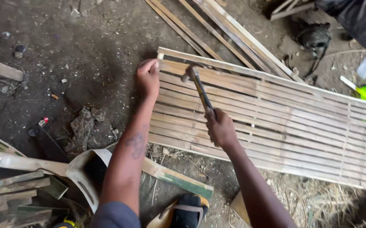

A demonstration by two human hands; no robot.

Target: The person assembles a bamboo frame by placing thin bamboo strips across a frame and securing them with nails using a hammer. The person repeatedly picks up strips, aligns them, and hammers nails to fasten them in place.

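Bare, dark dirt floor [86, 46] fills my view, littered with pebbles, chips and straw, with loose bamboo strips [216, 33] lying diagonally at the top. Across the right half lies a slatted bamboo panel [284, 126], its pale, split slats running long from upper left to lower right, crossed by a few thin ties.

My right hand [220, 126] is wrapped tight around the handle of a hammer [200, 86]. The hammer's long axis points up and left, away from that hand, and its metal head sits at the panel's upper left corner. My left hand [148, 78] is the nearer one to that corner: it is curled closed on the panel's end edge, just left of the hammer head, fingers pinched as if around something too small for me to make out.

Lower left I see offcuts of green-skinned bamboo [14, 185], flat and rough. A sandalled foot [187, 213] shows at the bottom edge.
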